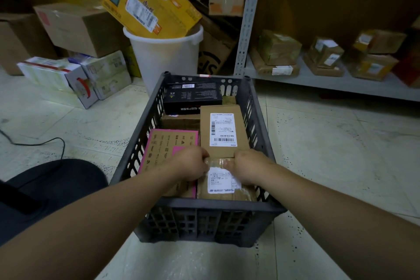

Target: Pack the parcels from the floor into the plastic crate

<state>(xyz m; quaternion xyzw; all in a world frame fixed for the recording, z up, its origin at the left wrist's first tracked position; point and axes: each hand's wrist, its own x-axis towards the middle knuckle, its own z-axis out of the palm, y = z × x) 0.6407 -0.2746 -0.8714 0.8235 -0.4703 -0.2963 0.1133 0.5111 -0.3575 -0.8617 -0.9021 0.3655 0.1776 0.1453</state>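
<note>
The left hand (192, 163) and right hand (246, 166), fingers curled over the far edge of the taped parcel (223, 186) in the near right corner of the crate (204, 208), should press it down level, snug beside the pink-edged box (168, 143).

Pale tiled floor (341, 143), grey metal shelving (318, 79), white bin (163, 57), dim light

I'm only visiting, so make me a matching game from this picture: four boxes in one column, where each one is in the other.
Things:
1 black box
2 pink-edged box
3 taped parcel
4 yellow carton

Places:
A in the white bucket
B gripped by the left hand and right hand
C far end of the crate
D crate's near-left corner

Pairs: 1-C, 2-D, 3-B, 4-A
</note>
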